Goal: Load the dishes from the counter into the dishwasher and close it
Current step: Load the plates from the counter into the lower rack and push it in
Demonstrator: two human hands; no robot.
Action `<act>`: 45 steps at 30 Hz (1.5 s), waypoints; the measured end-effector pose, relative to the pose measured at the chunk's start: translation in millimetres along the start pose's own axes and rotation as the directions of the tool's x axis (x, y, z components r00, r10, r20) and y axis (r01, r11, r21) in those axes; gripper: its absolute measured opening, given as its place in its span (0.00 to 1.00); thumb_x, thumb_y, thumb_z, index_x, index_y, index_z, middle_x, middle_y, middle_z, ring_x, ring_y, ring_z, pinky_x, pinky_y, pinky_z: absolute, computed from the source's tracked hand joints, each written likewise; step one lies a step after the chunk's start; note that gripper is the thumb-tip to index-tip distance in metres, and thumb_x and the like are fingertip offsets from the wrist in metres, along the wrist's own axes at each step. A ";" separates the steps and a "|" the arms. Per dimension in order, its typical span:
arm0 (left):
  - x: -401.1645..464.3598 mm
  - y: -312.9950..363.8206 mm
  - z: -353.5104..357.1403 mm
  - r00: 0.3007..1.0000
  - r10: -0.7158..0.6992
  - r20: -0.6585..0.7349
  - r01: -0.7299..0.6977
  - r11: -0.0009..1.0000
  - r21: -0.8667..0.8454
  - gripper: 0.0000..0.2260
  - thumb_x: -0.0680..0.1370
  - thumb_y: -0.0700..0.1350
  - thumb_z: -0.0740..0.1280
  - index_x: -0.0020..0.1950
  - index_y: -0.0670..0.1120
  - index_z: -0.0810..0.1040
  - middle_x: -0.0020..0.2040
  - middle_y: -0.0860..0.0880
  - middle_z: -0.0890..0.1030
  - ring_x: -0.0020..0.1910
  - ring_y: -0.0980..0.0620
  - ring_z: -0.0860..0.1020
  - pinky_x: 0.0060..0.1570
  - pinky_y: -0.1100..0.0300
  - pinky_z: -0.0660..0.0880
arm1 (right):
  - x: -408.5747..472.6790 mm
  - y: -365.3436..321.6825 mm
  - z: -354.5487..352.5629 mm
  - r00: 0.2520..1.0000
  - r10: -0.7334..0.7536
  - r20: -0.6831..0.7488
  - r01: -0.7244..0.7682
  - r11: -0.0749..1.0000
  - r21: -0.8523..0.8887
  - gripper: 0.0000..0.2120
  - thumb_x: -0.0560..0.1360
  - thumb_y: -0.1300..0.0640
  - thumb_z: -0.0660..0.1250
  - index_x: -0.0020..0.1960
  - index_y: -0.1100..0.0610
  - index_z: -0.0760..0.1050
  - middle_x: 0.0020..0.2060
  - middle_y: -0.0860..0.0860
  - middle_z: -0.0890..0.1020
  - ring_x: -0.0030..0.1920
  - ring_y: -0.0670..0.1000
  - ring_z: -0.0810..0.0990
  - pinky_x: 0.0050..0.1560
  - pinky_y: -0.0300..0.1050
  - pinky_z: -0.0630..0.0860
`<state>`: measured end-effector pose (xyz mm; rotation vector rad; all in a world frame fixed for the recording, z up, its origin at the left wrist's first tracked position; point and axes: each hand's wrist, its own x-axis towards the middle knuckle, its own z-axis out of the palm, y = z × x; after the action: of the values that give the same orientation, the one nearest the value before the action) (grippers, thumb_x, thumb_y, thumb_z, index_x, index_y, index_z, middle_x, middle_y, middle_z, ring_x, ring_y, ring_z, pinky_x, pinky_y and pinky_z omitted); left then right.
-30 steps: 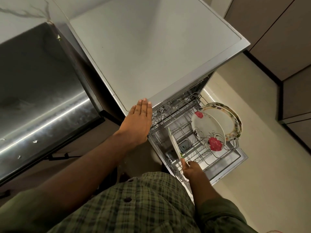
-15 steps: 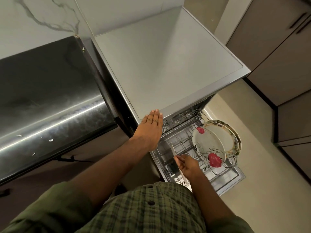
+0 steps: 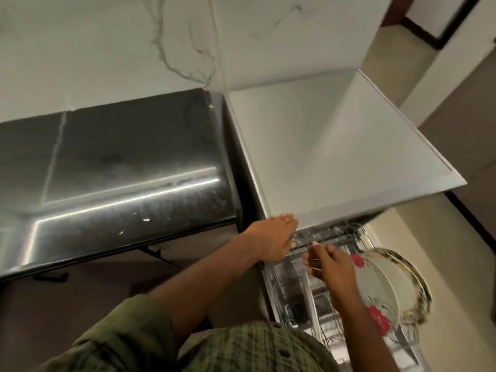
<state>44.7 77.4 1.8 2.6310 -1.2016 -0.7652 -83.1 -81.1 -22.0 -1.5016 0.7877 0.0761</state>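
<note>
The left hand (image 3: 271,237) lies flat on the front edge of the dishwasher (image 3: 335,146) top, fingers straight and together, holding nothing; it reads as a brace, taking the person's weight while they lean over the open machine. The right hand (image 3: 328,267) hovers over the pulled-out lower rack (image 3: 292,285), fingers curled inward near a thin plate (image 3: 308,291) that stands on edge in the wire tines. Motion blur smears this hand, so I cannot tell whether it pinches that plate's rim or has let go of it.

The plates stand upright and not flat, presumably so that the tines hold each one apart and water can reach both faces. To the right of the thin one, a white plate with red flowers (image 3: 375,299) leans in its slot, and just behind it a larger plate with a dark patterned rim (image 3: 413,280) leans the same way, the two overlapping closely. The rack is drawn out over the lowered door, so the closing step is not yet done.

The dark, glossy bench (image 3: 120,162) to the left, flecked with pale specks, shows no dishes in the part that is visible, which suggests loading is near its end
</note>
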 end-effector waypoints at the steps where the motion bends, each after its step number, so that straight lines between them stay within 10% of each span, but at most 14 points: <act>1: -8.5 -8.5 -1.7 0.998 -0.011 -0.055 0.009 0.999 -0.037 0.31 0.86 0.51 0.59 0.85 0.43 0.52 0.85 0.43 0.53 0.84 0.47 0.53 0.82 0.51 0.51 | -3.8 -14.0 6.6 0.996 -0.076 0.045 0.079 0.993 -0.087 0.10 0.83 0.54 0.66 0.51 0.59 0.82 0.42 0.56 0.87 0.43 0.56 0.87 0.49 0.56 0.85; 9: -116.7 -128.0 17.6 0.784 -0.520 -0.339 0.480 0.854 -0.201 0.30 0.85 0.55 0.59 0.83 0.43 0.59 0.84 0.41 0.58 0.83 0.43 0.57 0.81 0.51 0.54 | 14.2 -83.3 148.2 0.646 -0.531 0.548 0.762 0.490 -0.424 0.06 0.79 0.51 0.70 0.53 0.47 0.84 0.47 0.40 0.86 0.48 0.41 0.84 0.53 0.44 0.80; 15: -214.9 -191.2 37.3 0.367 -0.887 -0.281 0.816 0.452 -0.361 0.28 0.85 0.57 0.59 0.81 0.44 0.62 0.82 0.34 0.56 0.82 0.35 0.57 0.78 0.43 0.59 | -1.9 -105.0 287.4 0.522 -0.081 0.849 0.853 0.058 -0.519 0.31 0.81 0.45 0.67 0.81 0.46 0.63 0.82 0.54 0.61 0.80 0.57 0.62 0.77 0.52 0.61; 19: -258.4 -210.9 51.5 0.359 -0.902 -0.240 0.806 0.429 -0.407 0.28 0.85 0.53 0.60 0.84 0.50 0.56 0.84 0.40 0.54 0.83 0.40 0.54 0.79 0.45 0.61 | -28.0 -99.9 361.8 0.574 0.130 0.808 0.817 -0.158 -0.555 0.42 0.78 0.40 0.70 0.84 0.43 0.51 0.83 0.58 0.47 0.79 0.76 0.51 0.76 0.70 0.58; 24: -290.4 -238.6 45.9 0.329 -0.889 -0.317 0.700 0.455 -0.551 0.15 0.84 0.49 0.62 0.69 0.49 0.77 0.69 0.49 0.74 0.68 0.45 0.73 0.68 0.46 0.72 | -43.2 -98.6 419.0 0.721 0.178 0.670 0.693 -0.168 -0.701 0.57 0.70 0.44 0.80 0.82 0.35 0.40 0.82 0.60 0.37 0.76 0.80 0.47 0.72 0.79 0.57; 35: -377.4 -316.6 51.2 0.016 -0.979 -0.203 0.825 0.128 -0.551 0.24 0.79 0.59 0.71 0.68 0.46 0.74 0.69 0.41 0.73 0.68 0.38 0.71 0.65 0.41 0.74 | -44.0 -108.9 444.9 0.789 0.251 0.560 0.605 -0.163 -0.779 0.69 0.62 0.47 0.86 0.78 0.29 0.34 0.80 0.62 0.30 0.76 0.81 0.47 0.70 0.79 0.61; 45: -413.8 -349.7 48.6 0.103 -0.971 -0.217 0.794 0.211 -0.570 0.29 0.72 0.63 0.76 0.63 0.46 0.78 0.62 0.44 0.76 0.64 0.41 0.74 0.62 0.45 0.76 | -45.7 -103.7 442.3 0.808 0.176 0.562 0.588 -0.197 -0.784 0.70 0.59 0.44 0.86 0.79 0.30 0.36 0.81 0.62 0.33 0.78 0.76 0.51 0.73 0.75 0.59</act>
<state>25.1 621.0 3.1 2.7005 0.8726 -0.1353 118.8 324.4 34.8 -2.9829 -0.3459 1.0608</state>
